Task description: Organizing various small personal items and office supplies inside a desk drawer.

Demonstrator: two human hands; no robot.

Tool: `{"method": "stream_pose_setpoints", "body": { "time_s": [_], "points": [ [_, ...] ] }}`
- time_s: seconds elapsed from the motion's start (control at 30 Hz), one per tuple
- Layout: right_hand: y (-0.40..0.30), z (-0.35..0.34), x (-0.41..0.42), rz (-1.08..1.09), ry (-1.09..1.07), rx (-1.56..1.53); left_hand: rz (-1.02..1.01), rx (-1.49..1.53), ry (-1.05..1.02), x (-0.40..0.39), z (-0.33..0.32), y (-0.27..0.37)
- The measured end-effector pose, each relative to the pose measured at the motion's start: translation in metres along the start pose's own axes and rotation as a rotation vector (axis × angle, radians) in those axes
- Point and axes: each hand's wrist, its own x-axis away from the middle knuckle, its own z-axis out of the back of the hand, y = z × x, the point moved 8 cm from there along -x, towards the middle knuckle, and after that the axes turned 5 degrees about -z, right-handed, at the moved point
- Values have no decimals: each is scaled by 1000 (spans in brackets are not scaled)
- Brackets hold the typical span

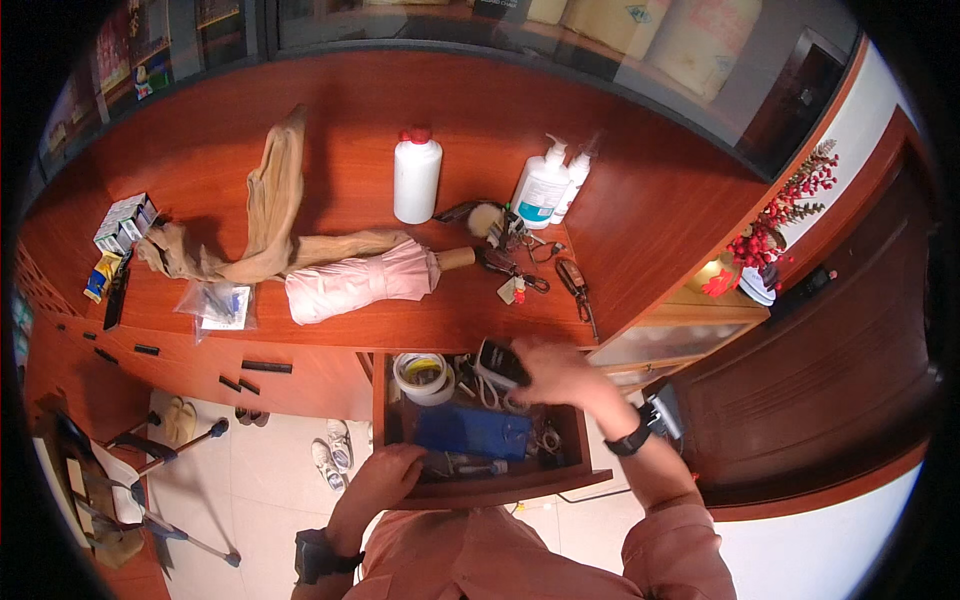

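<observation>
An open wooden drawer [487, 491] sticks out before me, full of small items. My left hand [386, 474] grips its front left corner, fingers curled over the rim. Over the back right part is my right hand [561, 375], slightly blurred, its fingers at a black-and-white box [502, 364]; whether they hold it is unclear. White tape rolls [424, 379] lie at the back left. A white cable [487, 391] loops beside the box. A flat blue pouch or case [472, 433] covers the middle, and coiled cable [551, 439] lies to its right.
Above the drawer, the desktop [480, 322] bears driftwood [277, 195], a folded pink umbrella [364, 285], a white bottle with a red cap [418, 180], pump bottles [541, 187] and keys [574, 281]. A folding chair [124, 487] and sneakers [331, 454] are at left; a dark door [817, 345] at right.
</observation>
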Motion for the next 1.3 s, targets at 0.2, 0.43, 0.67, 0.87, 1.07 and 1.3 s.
{"method": "stream_pose_setpoints", "body": {
  "time_s": [0.2, 0.43, 0.67, 0.87, 1.07, 1.3],
  "points": [
    [4, -86, -9, -93, -96, 56, -14, 31, 1, -3, 3, 8],
    [9, -33, -17, -29, 203, -259, 15, 20, 14, 0, 5, 3],
    [52, 42, -66, -299, 646, -199, -23, 12, 42, -1, 4, 6],
    [77, 22, -92, -457, 564, -111, 2, 23, 1, -1, 3, 7],
    [71, 28, -90, -355, 508, -149, 27, -8, -15, -1, 3, 4],
    [94, 30, -75, -267, 645, -567, -38, -9, 31, -3, 4, 9]
  ]
}}
